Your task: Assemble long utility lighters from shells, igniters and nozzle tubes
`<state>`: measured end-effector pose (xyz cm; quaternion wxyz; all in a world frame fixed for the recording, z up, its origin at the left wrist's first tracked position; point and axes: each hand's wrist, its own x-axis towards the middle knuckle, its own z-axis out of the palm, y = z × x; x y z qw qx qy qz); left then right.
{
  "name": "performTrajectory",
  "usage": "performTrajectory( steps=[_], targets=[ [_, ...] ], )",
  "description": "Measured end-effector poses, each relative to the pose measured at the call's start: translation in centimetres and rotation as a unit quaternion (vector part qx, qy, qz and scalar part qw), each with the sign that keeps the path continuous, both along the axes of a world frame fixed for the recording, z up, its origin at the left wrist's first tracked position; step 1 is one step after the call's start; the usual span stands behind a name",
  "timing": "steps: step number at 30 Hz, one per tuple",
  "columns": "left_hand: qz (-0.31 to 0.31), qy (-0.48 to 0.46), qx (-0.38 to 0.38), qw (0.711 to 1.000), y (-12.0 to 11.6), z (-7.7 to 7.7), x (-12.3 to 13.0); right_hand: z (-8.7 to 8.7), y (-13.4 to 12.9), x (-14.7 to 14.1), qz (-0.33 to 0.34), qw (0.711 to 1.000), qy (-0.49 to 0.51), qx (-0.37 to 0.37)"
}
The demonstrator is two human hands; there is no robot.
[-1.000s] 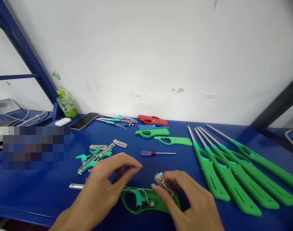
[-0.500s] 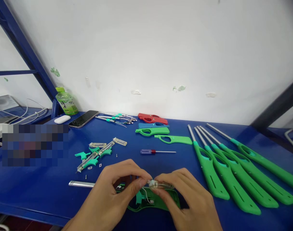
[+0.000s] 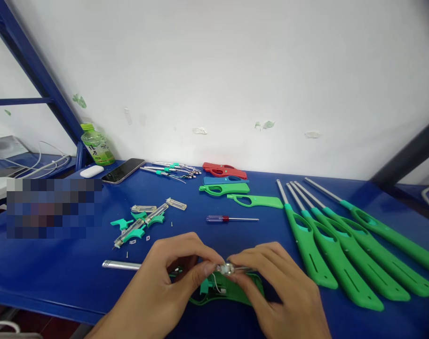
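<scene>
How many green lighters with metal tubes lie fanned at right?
5, left to right: first lighter, second lighter, third lighter, fourth lighter, and outermost lighter, cropped by the frame edge.

This looks like an assembly workspace: around the screwdriver (image 3: 226, 219) on the table (image 3: 69, 270) lie green utility lighters (image 3: 353, 270) to its right, fuel tanks (image 3: 177, 204) to its left, handle shells (image 3: 237, 188) beyond it and an opened lighter casing (image 3: 234, 293) nearer.

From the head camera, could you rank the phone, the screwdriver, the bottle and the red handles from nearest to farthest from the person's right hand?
From the right hand:
1. Screwdriver, just ahead and to the left.
2. Red handles, farther ahead, near the wall.
3. Phone, well to the left.
4. Bottle, beyond the phone, back left.
</scene>
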<state>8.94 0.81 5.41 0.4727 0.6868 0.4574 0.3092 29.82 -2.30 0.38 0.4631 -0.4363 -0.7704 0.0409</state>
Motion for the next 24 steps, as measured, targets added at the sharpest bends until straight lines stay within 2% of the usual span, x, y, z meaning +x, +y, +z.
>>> performTrajectory(
  steps=[13, 19, 24],
  targets=[
    [0.001, -0.05, -0.069, 0.996, -0.25, -0.27, 0.0, -0.55, -0.07, 0.19, -0.007, 0.999, -0.033, -0.012],
    [-0.006, -0.059, -0.106, 0.993, -0.69, -0.32, 0.1, -0.59, -0.11, 0.04, -0.034, 0.987, -0.137, 0.074],
    [-0.01, -0.071, -0.114, 0.991, -0.94, -0.39, 0.38, -0.16, -0.35, -0.18, -0.034, 0.981, -0.161, 0.101]
  ],
)
